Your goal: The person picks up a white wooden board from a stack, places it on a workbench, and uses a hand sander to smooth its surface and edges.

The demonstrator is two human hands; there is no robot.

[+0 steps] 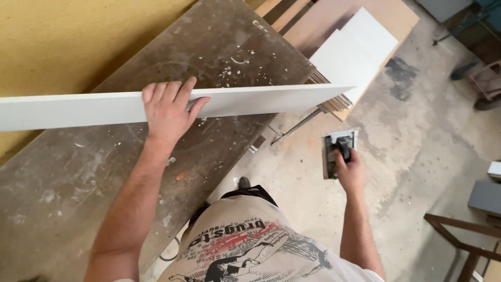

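Observation:
A long white board [271,98] stands on its edge across a dark, stained workbench [68,183]. My left hand [168,110] grips the board's top edge near its middle, fingers draped over the far side. Off to the right, over the floor, my right hand [348,169] holds a flat rectangular hand sanding block [338,149] by its dark handle, held away from the board.
White and brown panels [360,47] are stacked on the floor past the bench's far end. A metal rod [297,125] sticks out beneath them. A wooden frame [459,240] stands at the lower right. A yellow wall [62,42] runs behind the bench. Concrete floor lies to the right.

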